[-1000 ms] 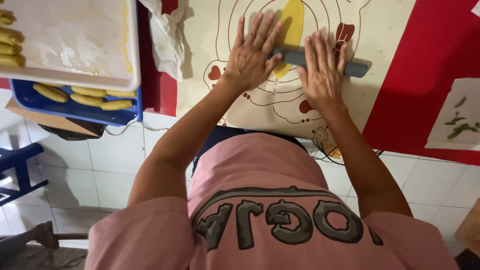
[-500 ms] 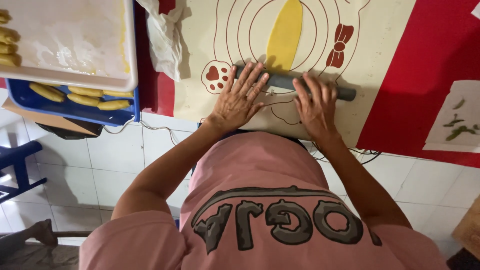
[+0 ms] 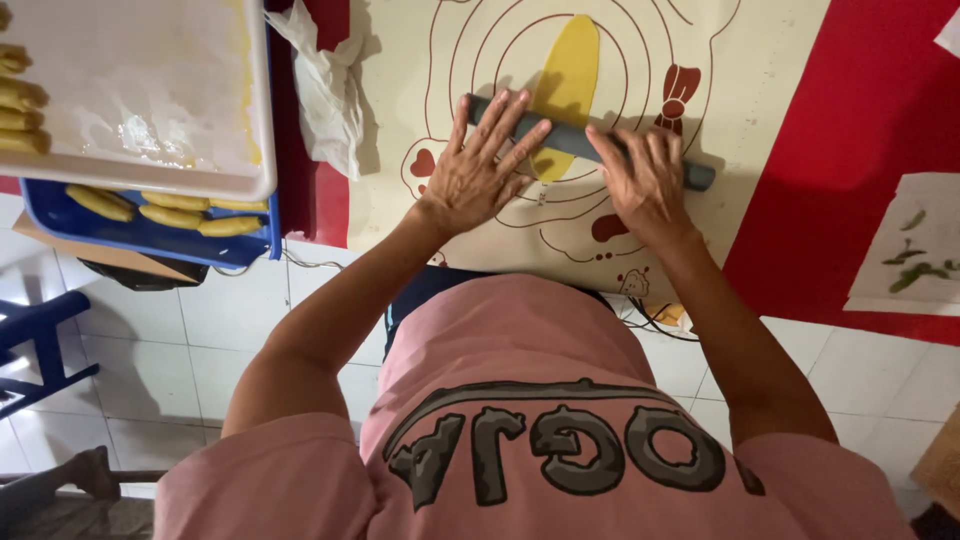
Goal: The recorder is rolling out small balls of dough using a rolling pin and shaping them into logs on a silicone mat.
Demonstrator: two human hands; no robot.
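Note:
A grey rolling pin (image 3: 570, 140) lies across a long yellow strip of dough (image 3: 568, 80) on a cream baking mat (image 3: 760, 90) printed with red circles. My left hand (image 3: 480, 170) rests flat on the pin's left part, fingers spread. My right hand (image 3: 645, 180) presses flat on its right part. The pin sits on the near end of the dough.
A white tray (image 3: 150, 170) stands at the left over a blue tray (image 3: 60, 215) with several yellow dough pieces (image 3: 180, 205). A crumpled plastic bag (image 3: 325, 85) lies beside the mat. The red tablecloth (image 3: 850, 150) bears a sheet of paper (image 3: 915, 250). White floor tiles lie below.
Both hands pulled the rolling pin toward me along the dough, then pushed it slightly away again. More of the yellow strip shows beyond the pin than a second ago.

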